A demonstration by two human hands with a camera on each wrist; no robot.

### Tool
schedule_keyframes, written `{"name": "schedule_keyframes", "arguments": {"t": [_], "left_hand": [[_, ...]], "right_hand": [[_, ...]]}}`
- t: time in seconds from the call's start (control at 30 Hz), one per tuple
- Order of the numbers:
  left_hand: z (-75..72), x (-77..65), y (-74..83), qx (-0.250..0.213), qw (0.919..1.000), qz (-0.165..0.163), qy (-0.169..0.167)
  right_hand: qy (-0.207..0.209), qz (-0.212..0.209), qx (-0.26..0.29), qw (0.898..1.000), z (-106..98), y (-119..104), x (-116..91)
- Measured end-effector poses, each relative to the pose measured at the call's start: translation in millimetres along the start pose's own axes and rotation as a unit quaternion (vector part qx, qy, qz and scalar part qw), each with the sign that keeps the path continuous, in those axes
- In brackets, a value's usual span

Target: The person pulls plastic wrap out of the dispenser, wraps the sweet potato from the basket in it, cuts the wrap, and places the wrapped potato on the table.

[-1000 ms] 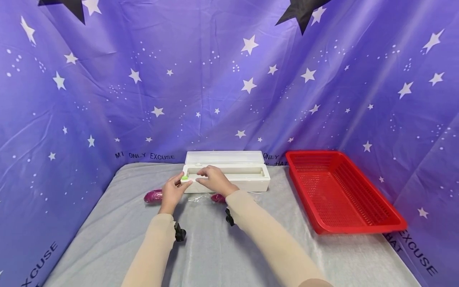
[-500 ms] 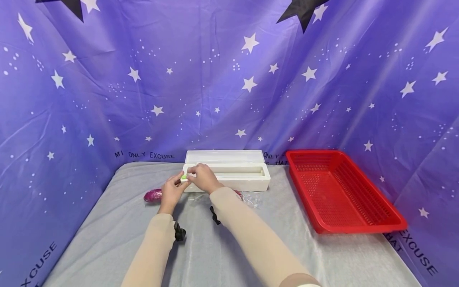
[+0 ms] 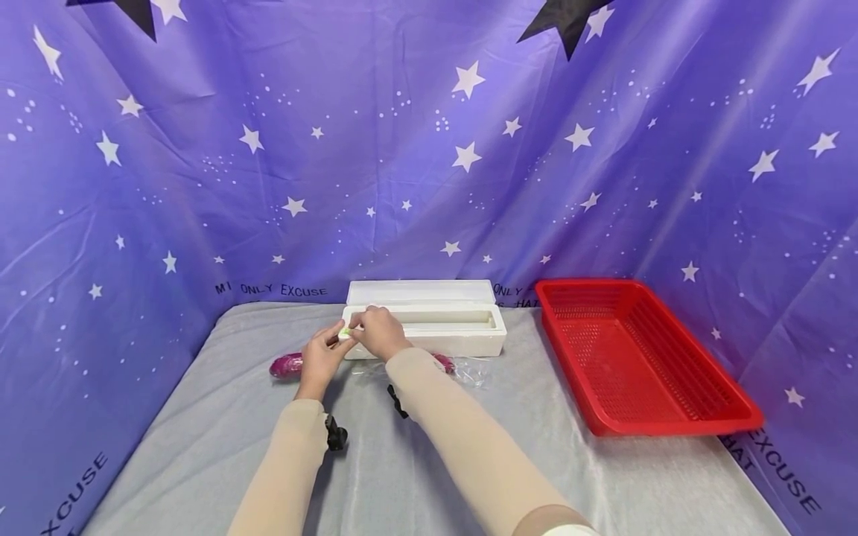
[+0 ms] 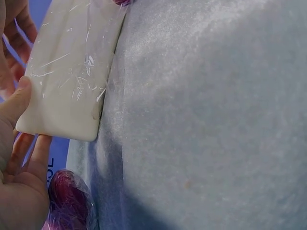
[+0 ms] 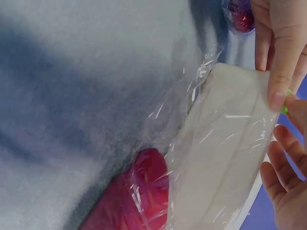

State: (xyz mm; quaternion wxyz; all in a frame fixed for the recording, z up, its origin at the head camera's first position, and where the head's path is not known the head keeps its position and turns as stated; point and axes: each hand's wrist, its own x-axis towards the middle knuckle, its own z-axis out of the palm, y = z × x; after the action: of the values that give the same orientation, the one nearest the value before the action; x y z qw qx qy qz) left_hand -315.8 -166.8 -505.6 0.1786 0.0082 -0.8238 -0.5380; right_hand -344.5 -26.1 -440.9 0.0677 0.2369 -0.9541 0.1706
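Note:
A long white cling film dispenser box lies across the table with its lid raised at the back. My left hand grips its left end, thumb on the front face and fingers round the end in the left wrist view. At that corner, my right hand pinches a small green slider, mostly hidden by fingertips. Clear film hangs over the box front. A film-wrapped magenta object lies left of the box. Another magenta object lies before it, partly behind my right forearm.
A red perforated plastic basket stands on the right of the table. Grey cloth covers the tabletop. A purple star-patterned curtain hangs close behind the box and along both sides.
My right hand has moved left from over the box opening to the green slider at the left corner. The left hand has kept its grip on the box end.

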Motion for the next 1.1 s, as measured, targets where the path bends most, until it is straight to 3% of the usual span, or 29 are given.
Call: {"name": "schedule_keyframes", "arguments": {"t": [0.53,0.83,1.1], "left_hand": [[-2.8,-1.0,5.4,0.009,0.9998,0.004,-0.015],[-3.7,-3.0,2.1,0.025,0.9995,0.006,-0.017],[-4.6,-1.9,4.8,0.034,0.9984,0.041,-0.016]], "right_hand": [[-0.001,-0.009,-0.057,0.998,-8.2,0.4,-2.2],[-0.037,-0.027,-0.102,0.994,-11.0,0.3,-1.7],[-0.011,-0.029,-0.085,0.996,-11.3,2.0,-4.1]]}}
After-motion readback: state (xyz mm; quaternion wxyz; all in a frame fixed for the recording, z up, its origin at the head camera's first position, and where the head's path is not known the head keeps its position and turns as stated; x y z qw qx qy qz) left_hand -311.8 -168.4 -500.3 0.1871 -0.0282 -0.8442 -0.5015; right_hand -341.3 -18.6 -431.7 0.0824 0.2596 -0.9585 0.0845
